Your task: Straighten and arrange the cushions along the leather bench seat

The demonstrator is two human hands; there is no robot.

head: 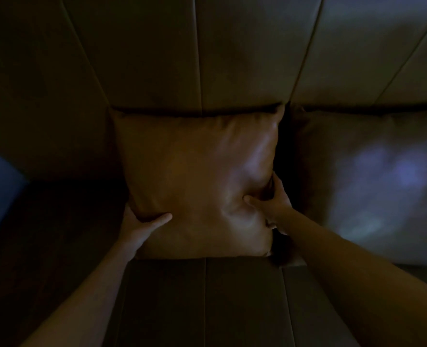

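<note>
1. The light was dim. Out to the left of my left grip lay a dark floor (44, 234) and a bluish patch at the frame's edge that I could not identify.
2. My left hand (138, 227) was closed on the lower left corner of the tan leather cushion (194, 176): the thumb lay across its front face, and the other fingers were hidden behind the edge.
3. Between my two grips the cushion stood upright on the bench (207, 301), its bottom edge on the seat and its top edge touching the padded backrest (199, 58) above.
4. The backrest ran in vertical panels behind the cushion, and the seat below my grips showed matching seams.
5. My right hand (273, 201) was closed on the cushion's right edge, low down: the thumb pressed into the front face and dented the leather, and the fingers curled around the side out of sight.
6. A dark gap sat just right of that grip, between the cushion I held and the next one.
7. Further right a second cushion (357, 176) leaned against the same backrest, near my right grip but not touching it, with pale bluish light patches on its face.
</note>
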